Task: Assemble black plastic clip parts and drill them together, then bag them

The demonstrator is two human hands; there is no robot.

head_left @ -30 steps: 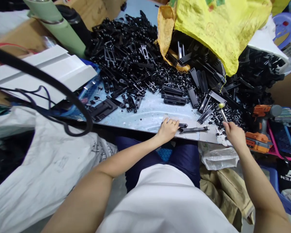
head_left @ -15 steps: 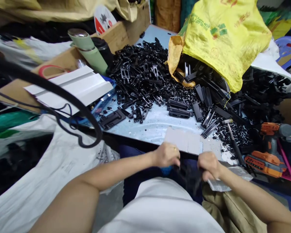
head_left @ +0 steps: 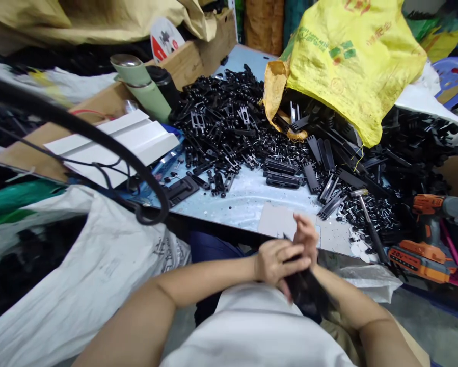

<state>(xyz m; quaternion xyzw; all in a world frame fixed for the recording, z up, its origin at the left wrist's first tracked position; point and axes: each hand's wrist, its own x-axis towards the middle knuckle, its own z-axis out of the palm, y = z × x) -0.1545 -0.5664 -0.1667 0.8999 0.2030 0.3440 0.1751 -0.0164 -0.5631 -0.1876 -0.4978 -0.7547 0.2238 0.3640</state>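
In the head view my left hand (head_left: 280,261) is over my lap at the table's front edge, its fingers closed across a dark, limp black piece (head_left: 308,293). This piece is blurred by motion and hangs down along my right forearm; its kind cannot be made out. Just behind and above, my right hand (head_left: 307,238) is raised with bent fingers apart, partly hidden by my left hand. Grey-white card pieces (head_left: 272,219) lie on the table edge beside the hands. Two long black plastic handles (head_left: 282,179) lie farther back.
A heap of black plastic parts (head_left: 217,117) covers the blue table (head_left: 236,204). A yellow sack (head_left: 351,61) spills parts at the right. A hammer (head_left: 370,224) and an orange cordless drill (head_left: 423,239) lie right. A black cable (head_left: 110,142) arches at left, near a green flask (head_left: 148,92).
My hands were apart, with the dark piece stretched between them. They have come together and upward; the dark piece now hangs by my right forearm. My right hand's fingers have unfolded.
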